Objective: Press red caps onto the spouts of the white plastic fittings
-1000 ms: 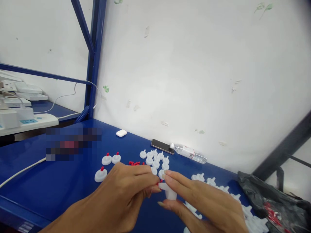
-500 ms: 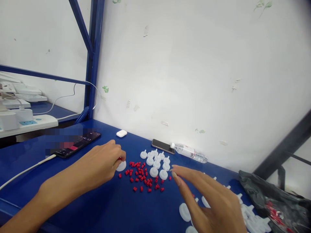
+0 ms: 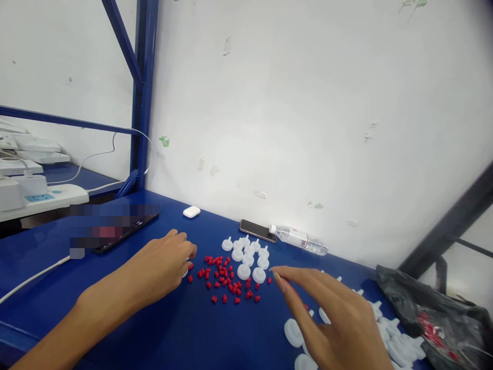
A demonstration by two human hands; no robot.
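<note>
My left hand is closed over a white plastic piece, mostly hidden by the fingers and thumb. A small red cap shows by the thumb tip. Just right of it, small red tubular caps lie scattered on the blue table. Behind them stand several white funnel-shaped pieces with round bases and thin stems. My right hand hovers with fingers stretched out, thumb and index tips close together and nothing visible between them. Under and beside it lie more white pieces.
A dark phone and a clear water bottle lie along the wall. Nearby is a white case. At left are a plugged-in phone and a power strip. A black plastic bag holding red pieces sits at right.
My left hand has shifted slightly left and now covers more of the white piece. The right hand stays nearly in place, its thumb and index tips a little closer. The view has shifted slightly.
</note>
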